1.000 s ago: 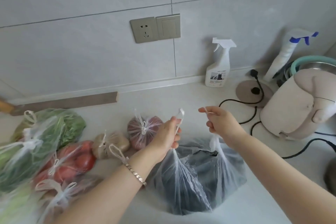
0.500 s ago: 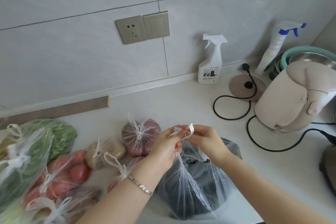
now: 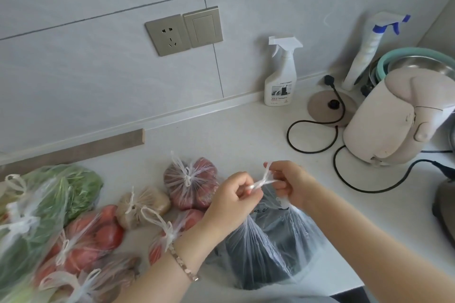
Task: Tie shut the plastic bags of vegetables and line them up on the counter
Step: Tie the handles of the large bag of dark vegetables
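One clear plastic bag of dark vegetables (image 3: 268,251) lies at front edge of the white bench (image 3: 234,137). Above it L hand (image 3: 234,200) & R hand (image 3: 290,185), close together, each pinch a twisted white bag handle (image 3: 264,179); handles are crossed. Left: tied clear bag of red tomatoes (image 3: 93,236). Far right: beige plastic kettle (image 3: 394,120).

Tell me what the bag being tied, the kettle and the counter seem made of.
Bag: thin clear plastic film, glossy; it creases finely and dark contents show through. Kettle: probably cream plastic, matte, with no metal glare. Counter: pale, smooth, faintly speckled; stone or composite, cannot tell which.
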A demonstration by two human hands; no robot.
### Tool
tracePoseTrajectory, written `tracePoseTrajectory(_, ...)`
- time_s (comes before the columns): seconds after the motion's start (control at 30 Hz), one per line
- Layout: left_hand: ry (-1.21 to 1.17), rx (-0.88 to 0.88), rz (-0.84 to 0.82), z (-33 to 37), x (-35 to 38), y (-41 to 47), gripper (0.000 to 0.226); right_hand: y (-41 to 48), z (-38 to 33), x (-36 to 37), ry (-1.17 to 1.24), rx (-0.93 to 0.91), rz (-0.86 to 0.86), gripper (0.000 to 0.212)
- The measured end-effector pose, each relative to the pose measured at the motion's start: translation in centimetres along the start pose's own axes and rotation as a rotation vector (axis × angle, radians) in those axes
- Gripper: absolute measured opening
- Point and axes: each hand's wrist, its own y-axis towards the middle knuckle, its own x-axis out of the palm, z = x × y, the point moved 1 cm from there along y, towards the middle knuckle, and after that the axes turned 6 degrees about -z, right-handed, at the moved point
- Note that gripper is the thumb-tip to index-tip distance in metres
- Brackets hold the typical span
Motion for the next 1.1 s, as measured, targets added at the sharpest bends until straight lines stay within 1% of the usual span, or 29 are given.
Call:
tracePoseTrajectory(0.07, 0.208, 0.165, 0.096, 0.1, 0.2, 0.1, 0.048, 0.2, 0.1, 0.5, -0.210, 0.034, 0.058, 0.021)
tracePoseTrajectory(0.1, 0.246, 0.205, 0.143, 0.2, 0.3, 0.2, 0.050, 0.3, 0.3, 0.8, -0.321, -0.013, 0.084, 0.028)
tracePoseTrajectory(0.13, 0.244, 0.203, 0.196, 0.1, 0.3, 0.4, 0.050, 0.4, 0.6, 1.0, -0.422, -0.092, 0.101, 0.032)
tracePoseTrajectory(0.2, 0.163, 0.114, 0.285, -0.2, 0.1, 0.9, 0.045, 0.2, 1.4, 1.4, -0.596, -0.251, 0.100, 0.028)
tracePoseTrajectory(0.27, 0.086, -0.002, 0.293, -0.5, -0.1, 1.3, 0.040, -0.3, 2.0, 1.5, -0.730, -0.379, 0.061, 0.026)
tracePoseTrajectory(0.33, 0.050, -0.066, 0.272, -0.8, -0.2, 1.7, 0.037, -0.8, 2.3, 1.2, -0.807, -0.443, -0.004, 0.024)
tracePoseTrajectory(0.43, -0.059, -0.116, 0.258, -1.1, -0.3, 2.4, 0.037, -1.7, 2.6, 0.2, -0.734, -0.358, -0.205, 0.020)
tracePoseTrajectory(0.5, -0.184, -0.166, 0.237, -1.3, -0.5, 2.7, 0.036, -2.3, 2.7, -0.4, -0.701, -0.352, -0.317, 0.017)
tracePoseTrajectory(0.53, -0.235, -0.195, 0.222, -1.4, -0.5, 2.8, 0.034, -2.6, 2.8, -0.7, -0.670, -0.375, -0.359, 0.021)
tracePoseTrajectory(0.6, -0.315, -0.252, 0.182, -1.6, -0.7, 2.8, 0.031, -2.7, 2.9, -1.1, -0.491, -0.419, -0.418, 0.040)
tracePoseTrajectory(0.63, -0.362, -0.281, 0.164, -1.7, -0.8, 2.7, 0.031, -2.6, 3.1, -1.3, -0.410, -0.456, -0.417, 0.046)
tracePoseTrajectory(0.67, -0.420, -0.313, 0.149, -1.7, -0.8, 2.7, 0.030, -2.5, 3.2, -1.4, -0.355, -0.506, -0.392, 0.046)
tracePoseTrajectory(0.77, -0.573, -0.411, 0.117, -1.7, -0.5, 2.6, 0.030, -2.0, 3.3, -1.3, -0.295, -0.608, -0.251, 0.029)
tracePoseTrajectory(0.87, -0.657, -0.444, 0.124, -1.4, -0.4, 2.5, 0.025, -2.2, 2.9, -0.6, -0.341, -0.706, -0.099, 0.010)
tracePoseTrajectory(0.9, -0.674, -0.443, 0.113, -1.3, -0.5, 2.5, 0.020, -2.2, 2.7, -0.5, -0.393, -0.742, -0.069, 0.008)
tracePoseTrajectory(0.97, -0.707, -0.426, 0.048, -1.0, -0.8, 2.2, 0.017, -2.4, 2.3, -0.2, -0.437, -0.736, -0.082, 0.017)
tracePoseTrajectory(1.0, -0.677, -0.410, 0.006, -1.1, -0.8, 2.0, 0.020, -2.5, 2.2, -0.1, -0.399, -0.699, -0.117, 0.022)
tracePoseTrajectory(1.03, -0.576, -0.395, -0.024, -1.5, -1.0, 1.7, 0.022, -2.7, 2.2, -0.2, -0.332, -0.665, -0.142, 0.024)
tracePoseTrajectory(1.07, -0.435, -0.383, -0.026, -1.9, -1.2, 1.3, 0.021, -2.8, 2.2, -0.5, -0.259, -0.624, -0.133, 0.026)
tracePoseTrajectory(1.1, -0.282, -0.375, 0.003, -2.5, -1.8, 1.0, 0.019, -2.6, 2.3, -1.0, -0.197, -0.563, -0.088, 0.030)
